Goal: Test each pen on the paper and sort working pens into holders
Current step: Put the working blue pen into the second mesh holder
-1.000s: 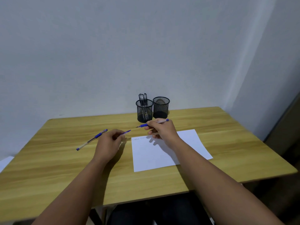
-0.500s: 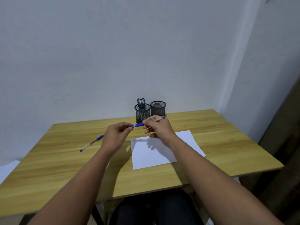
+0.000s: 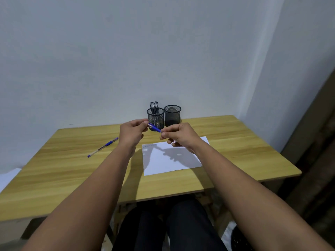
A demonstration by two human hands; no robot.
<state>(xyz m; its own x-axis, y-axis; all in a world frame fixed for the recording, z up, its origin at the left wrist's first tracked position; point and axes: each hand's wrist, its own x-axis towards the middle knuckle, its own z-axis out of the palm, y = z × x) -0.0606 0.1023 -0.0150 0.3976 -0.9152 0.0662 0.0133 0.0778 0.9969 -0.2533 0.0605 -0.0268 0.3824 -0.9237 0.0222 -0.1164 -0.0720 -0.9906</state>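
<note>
Head view, item: blue pen (image 3: pixel 154 128), held in the air above the table (image 3: pixel 235 145), just in front of the left mesh holder (image 3: pixel 155 118). Left hand (image 3: pixel 132 133) pinches one end, right hand (image 3: pixel 178 135) the other, fingers closed on it. Handling, judged: light, rigid, smooth; best gripped mid-barrel. Paper (image 3: pixel 172 160) lies below; second pen (image 3: pixel 102 147) well left. Right mesh holder (image 3: pixel 172 115) looks unoccupied. Open tabletop on both sides; front edge near.

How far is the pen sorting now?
Done: several dark pens stand in the left holder; the right holder looks empty. In hand: both hands, left and right, hold a blue pen. Left: another blue pen lies on the table.
</note>
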